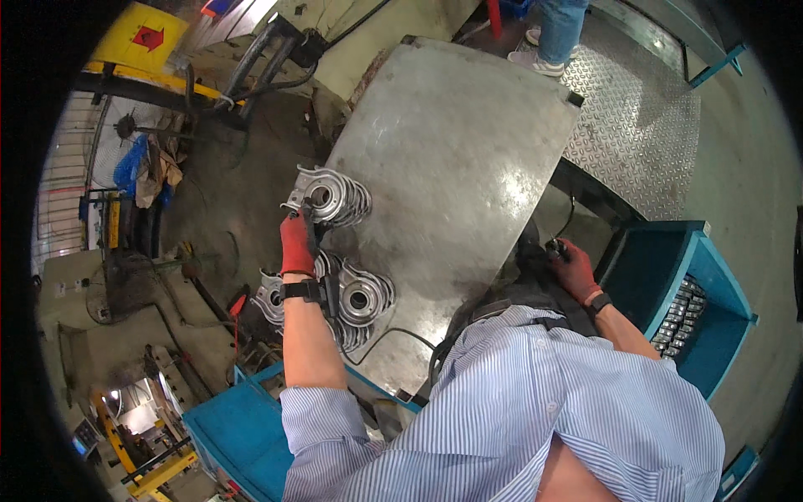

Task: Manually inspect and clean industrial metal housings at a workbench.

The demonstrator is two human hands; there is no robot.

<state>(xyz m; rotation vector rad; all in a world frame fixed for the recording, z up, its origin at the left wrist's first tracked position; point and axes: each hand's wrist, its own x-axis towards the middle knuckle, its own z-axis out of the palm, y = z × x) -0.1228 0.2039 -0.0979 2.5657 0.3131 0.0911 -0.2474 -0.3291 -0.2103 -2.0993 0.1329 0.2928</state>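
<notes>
My left hand [299, 243], in a red glove with dark fingertips, is closed on the near-left edge of a stamped metal part [321, 197]. That part has a round hole and a flared rim, and lies on top of a stack at the table's left edge. More stacked metal parts [360, 299] stand nearer to me, partly behind my left wrist. My right hand [574, 269], also red-gloved, is off the table's right side with its fingers curled around a small dark piece that I cannot make out.
A bare metal table [452, 151] spans the middle. To my right, a blue bin [718, 314] holds several rows of small metal pieces [679, 316]. Another blue container [242, 435] is at lower left. A black cable [393, 332] crosses the near table edge. A person's legs [559, 33] are beyond the table.
</notes>
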